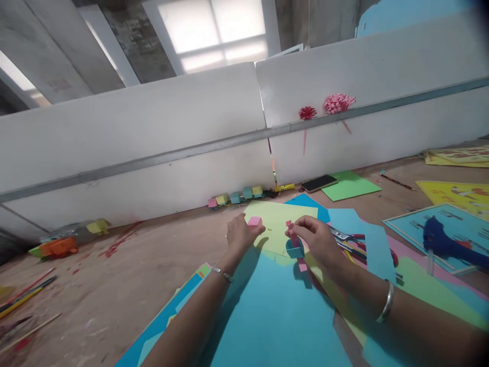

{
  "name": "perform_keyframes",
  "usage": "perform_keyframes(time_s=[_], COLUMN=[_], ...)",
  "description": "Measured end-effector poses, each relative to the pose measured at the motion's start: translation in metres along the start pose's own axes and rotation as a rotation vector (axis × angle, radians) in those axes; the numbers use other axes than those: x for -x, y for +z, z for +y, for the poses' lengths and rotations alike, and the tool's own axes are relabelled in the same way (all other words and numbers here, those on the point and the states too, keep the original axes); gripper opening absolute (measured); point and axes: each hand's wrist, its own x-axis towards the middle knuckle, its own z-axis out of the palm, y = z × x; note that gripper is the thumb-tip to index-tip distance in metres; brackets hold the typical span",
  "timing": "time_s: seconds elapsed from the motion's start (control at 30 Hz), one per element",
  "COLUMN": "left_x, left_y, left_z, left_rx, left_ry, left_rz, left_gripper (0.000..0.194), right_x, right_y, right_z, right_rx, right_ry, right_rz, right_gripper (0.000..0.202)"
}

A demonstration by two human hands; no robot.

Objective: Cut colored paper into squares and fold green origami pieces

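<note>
My right hand (315,237) pinches a folded pink paper strip (293,235) between thumb and fingertips, above the sheets. A small blue paper loop (294,248) sits around the strip's lower part, and a pink end (302,265) shows beneath it. My left hand (241,232) is held over the pale yellow sheet (284,216) with fingers apart. Right beside its thumb is a small pink paper box (254,221); whether they touch is hard to tell. Under both forearms lies a large light-blue sheet (275,311).
Scissors (346,235) lie right of my right hand, partly under blue paper (376,250). A blue glue gun (443,239) rests farther right. Along the white partition are a row of small paper boxes (236,197), a phone (319,183) and a green sheet (351,186). Brushes (28,293) lie left.
</note>
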Motion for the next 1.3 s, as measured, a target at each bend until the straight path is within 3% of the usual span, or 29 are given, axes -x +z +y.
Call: perform_keyframes(time_s=[0.1,0.2,0.37,0.53,0.73,1.1,1.3], left_x=[-0.004,0.002,0.017,0.03,0.041,0.049,0.054], left_y=[0.006,0.003,0.0,0.007,0.012,0.017,0.025], left_z=[-0.012,-0.015,-0.007,0.002,0.012,0.008,0.01], left_rx=[0.043,0.181,0.444,0.784,0.84,0.91,0.925], left_ry=[-0.051,-0.037,0.004,-0.007,-0.075,-0.323,-0.354], left_rz=[-0.055,-0.206,-0.493,-0.684,-0.699,-0.769,-0.753], left_gripper=[0.036,0.044,0.062,0.061,0.046,0.057,0.047], right_x=[-0.003,-0.005,-0.007,-0.007,-0.004,-0.003,-0.002], right_y=[-0.003,-0.005,-0.009,-0.011,-0.012,-0.012,-0.009], right_z=[0.0,-0.001,-0.006,-0.007,-0.005,0.005,0.016], right_rx=[0.025,0.111,0.27,0.477,0.743,1.125,1.191], right_ry=[-0.033,-0.061,-0.093,-0.177,-0.332,-0.597,-0.731], right_rz=[-0.03,-0.025,-0.034,-0.039,-0.003,0.001,0.158], right_gripper=[0.016,0.015,0.02,0.017,0.014,0.012,0.017])
